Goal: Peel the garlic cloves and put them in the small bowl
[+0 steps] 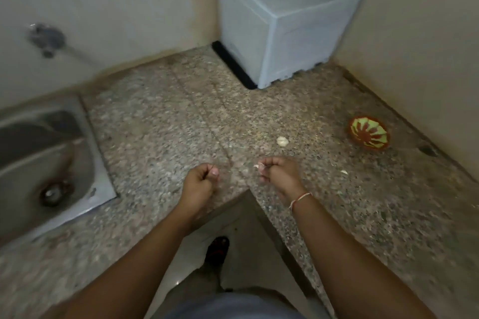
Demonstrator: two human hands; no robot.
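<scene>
My right hand [276, 172] pinches a garlic clove [260, 166] over the counter's [160, 122] inner corner for peeling, while my left hand [202, 179] curls, seemingly empty.

Bench [160, 122]: speckled granite, L-shaped, running into a wall corner; a seam line crosses it diagonally. Picture is blurred.

Lying directly on it:
- white box [285, 23], in the far corner, on a black base strip [233, 66].
- small bowl [368, 133], red with green pattern, near the right-hand wall.
- garlic bulb piece [282, 141], pale, left of the bowl, well apart from it.
- loose clove or peel scrap [344, 172], nearer the front; cannot tell which.
- steel sink [101, 163], set into the left end, drain visible.
</scene>
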